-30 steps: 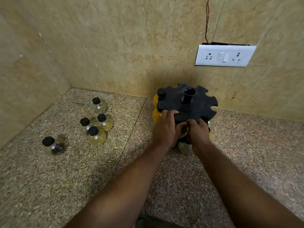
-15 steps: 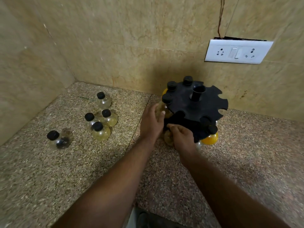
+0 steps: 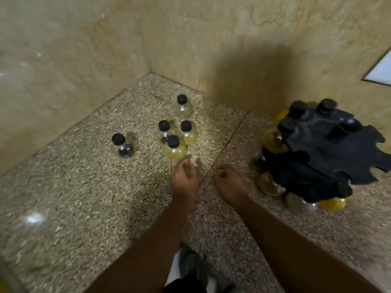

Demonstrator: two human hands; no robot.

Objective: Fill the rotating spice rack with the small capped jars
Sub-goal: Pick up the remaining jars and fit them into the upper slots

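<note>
Both hands have left the spice rack (image 3: 330, 149), standing partly filled at the right of the table (image 3: 84, 197): the left hand (image 3: 184, 180) hovers just short of the nearest of five loose jars (image 3: 174, 150), its grip loosely curled and empty, like that of the right hand (image 3: 229, 183) beside it.

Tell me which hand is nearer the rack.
Right. The right hand is just left of the rack, not touching; the left hand is farther left, by the loose jars.
</note>
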